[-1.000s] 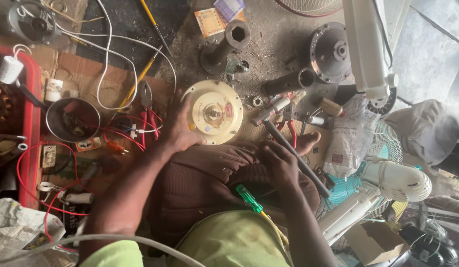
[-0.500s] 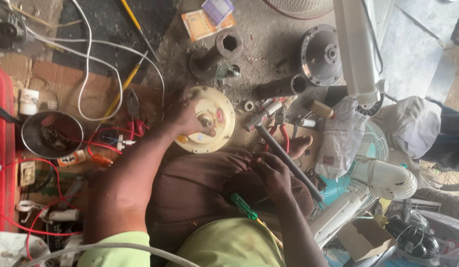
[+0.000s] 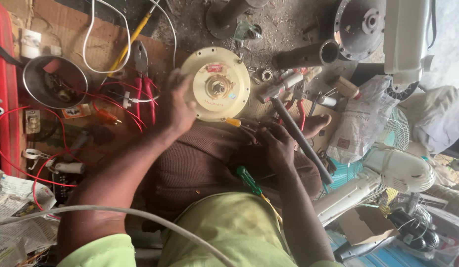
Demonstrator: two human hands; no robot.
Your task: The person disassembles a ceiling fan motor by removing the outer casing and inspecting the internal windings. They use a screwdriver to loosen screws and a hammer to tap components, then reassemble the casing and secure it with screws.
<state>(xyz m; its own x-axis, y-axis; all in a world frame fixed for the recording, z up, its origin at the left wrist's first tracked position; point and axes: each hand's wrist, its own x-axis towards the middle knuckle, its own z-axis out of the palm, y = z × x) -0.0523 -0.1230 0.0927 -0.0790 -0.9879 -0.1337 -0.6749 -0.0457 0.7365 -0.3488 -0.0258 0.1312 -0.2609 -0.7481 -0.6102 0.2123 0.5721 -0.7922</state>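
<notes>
Gripping cream motor housing (image 3: 217, 84), left hand (image 3: 176, 106); thumb seemingly underneath.

Motor housing (image 3: 217, 84) on lap, pliers (image 3: 143, 69) left of it (on cardboard (image 3: 66, 29)), hammer (image 3: 296, 126) right, screwdriver (image 3: 249, 180) below.

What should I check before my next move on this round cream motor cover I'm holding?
1. Left hand grips the motor cover at its left edge: ok.
2. Cover's centre hub faces up, unobstructed: ok.
3. Right hand near the small yellow-handled tool; whether it grips it: cannot tell.
4. Green screwdriver lying on the lap: ok.
5. Hammer lies close beside the right hand: ok.
6. Red wires run beside the left hand, possible snag: not ok.
</notes>
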